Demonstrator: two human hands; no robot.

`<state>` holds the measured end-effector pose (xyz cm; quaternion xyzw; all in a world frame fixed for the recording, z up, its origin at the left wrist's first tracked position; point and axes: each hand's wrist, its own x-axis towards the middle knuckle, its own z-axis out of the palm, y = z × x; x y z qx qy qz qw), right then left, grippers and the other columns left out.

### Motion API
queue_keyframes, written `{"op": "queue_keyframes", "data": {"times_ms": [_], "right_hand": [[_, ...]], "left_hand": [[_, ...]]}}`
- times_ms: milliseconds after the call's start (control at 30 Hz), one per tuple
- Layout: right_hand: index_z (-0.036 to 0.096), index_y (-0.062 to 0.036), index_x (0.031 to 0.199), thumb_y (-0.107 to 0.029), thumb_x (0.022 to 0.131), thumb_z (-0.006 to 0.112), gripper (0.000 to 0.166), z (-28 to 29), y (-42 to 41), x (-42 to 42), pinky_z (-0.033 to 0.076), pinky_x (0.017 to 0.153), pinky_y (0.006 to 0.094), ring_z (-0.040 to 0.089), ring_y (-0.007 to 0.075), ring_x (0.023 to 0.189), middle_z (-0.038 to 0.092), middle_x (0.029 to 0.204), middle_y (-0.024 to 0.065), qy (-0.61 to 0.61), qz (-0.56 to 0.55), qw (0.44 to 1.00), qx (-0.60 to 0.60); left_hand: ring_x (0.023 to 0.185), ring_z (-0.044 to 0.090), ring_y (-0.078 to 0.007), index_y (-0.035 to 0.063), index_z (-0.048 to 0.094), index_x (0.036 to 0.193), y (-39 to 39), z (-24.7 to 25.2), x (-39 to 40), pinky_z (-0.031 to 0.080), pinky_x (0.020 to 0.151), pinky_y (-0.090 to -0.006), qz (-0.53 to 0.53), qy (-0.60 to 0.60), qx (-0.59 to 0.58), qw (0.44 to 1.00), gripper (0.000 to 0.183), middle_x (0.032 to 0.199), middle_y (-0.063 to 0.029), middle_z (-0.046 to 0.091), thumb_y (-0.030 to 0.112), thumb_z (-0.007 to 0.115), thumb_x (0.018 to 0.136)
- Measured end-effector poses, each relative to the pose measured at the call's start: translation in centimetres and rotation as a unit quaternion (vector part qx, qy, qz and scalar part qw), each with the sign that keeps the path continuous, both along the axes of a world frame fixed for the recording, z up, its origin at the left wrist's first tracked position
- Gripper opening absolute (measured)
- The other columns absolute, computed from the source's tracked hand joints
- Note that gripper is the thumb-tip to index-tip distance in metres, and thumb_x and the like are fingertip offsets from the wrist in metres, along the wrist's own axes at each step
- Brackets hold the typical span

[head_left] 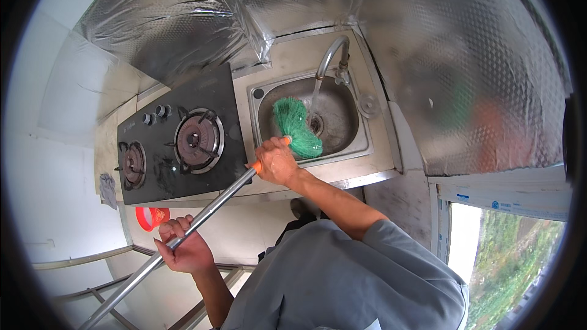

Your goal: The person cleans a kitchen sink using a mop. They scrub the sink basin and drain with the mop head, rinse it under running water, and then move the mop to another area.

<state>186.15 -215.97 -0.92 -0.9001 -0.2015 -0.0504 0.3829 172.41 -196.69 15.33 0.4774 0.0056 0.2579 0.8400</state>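
Observation:
A broom with green bristles [298, 128] reaches over the front left of a stainless steel sink [362, 144]. My right hand [275, 160] grips its orange collar just above the bristles. Lower left, the broom's metal pole [224, 199] passes through my left hand [188, 243], palm up, with the fingers curled around the pole. Water runs from a curved metal faucet [331, 52] into the sink, beside the bristles and near the drain [316, 123]. The pole's far end runs out of view at the lower left.
A black two-burner gas hob [158, 160] lies left of the sink. A grey rag [108, 190] hangs at the counter's left end. A red bucket [152, 217] stands below the counter. A round metal strainer [369, 106] lies right of the sink. Foil covers the walls; a window [509, 261] is at the right.

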Motion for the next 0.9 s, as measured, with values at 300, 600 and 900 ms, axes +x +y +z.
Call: {"op": "queue_keyframes", "data": {"times_ms": [300, 600, 900], "right_hand": [[0.058, 0.0011, 0.084, -0.006, 0.066, 0.068, 0.022, 0.0, 2.1, -0.7, 0.035, 0.097, 0.0504, 0.050, 0.0373, 0.093, 0.054, 0.086, 0.0186, -0.102, -0.050, 0.993, 0.013], [0.055, -0.0006, 0.085, -0.004, 0.062, 0.069, 0.027, -1.0, 3.1, -1.2, 0.035, 0.095, 0.0496, 0.049, 0.0375, 0.093, 0.051, 0.088, 0.0185, -0.075, -0.093, 0.992, 0.037], [0.055, -0.0045, 0.084, -0.005, 0.060, 0.069, 0.028, 0.3, 3.4, -2.4, 0.037, 0.094, 0.0462, 0.051, 0.0344, 0.092, 0.053, 0.086, 0.0145, -0.079, -0.074, 0.993, 0.043]], "left_hand": [[0.089, 0.064, -0.0298, 0.0029, 0.058, 0.081, 3.6, -1.9, -1.0, 0.054, 0.088, -0.0425, 0.141, 0.224, -0.139, 0.954, 0.031, 0.078, -0.0086, 0.061, 0.029, 0.052, 0.098], [0.076, 0.057, -0.0229, 0.0034, 0.058, 0.086, 3.2, -1.4, -0.2, 0.047, 0.094, -0.0481, 0.071, 0.153, -0.118, 0.979, 0.017, 0.071, -0.0053, 0.051, 0.016, 0.049, 0.094], [0.061, 0.038, -0.0150, 0.0029, 0.059, 0.097, 4.2, -0.6, 0.2, 0.044, 0.086, -0.0425, -0.057, 0.006, -0.046, 0.997, 0.028, 0.064, -0.0025, 0.039, 0.023, 0.040, 0.097]]}}
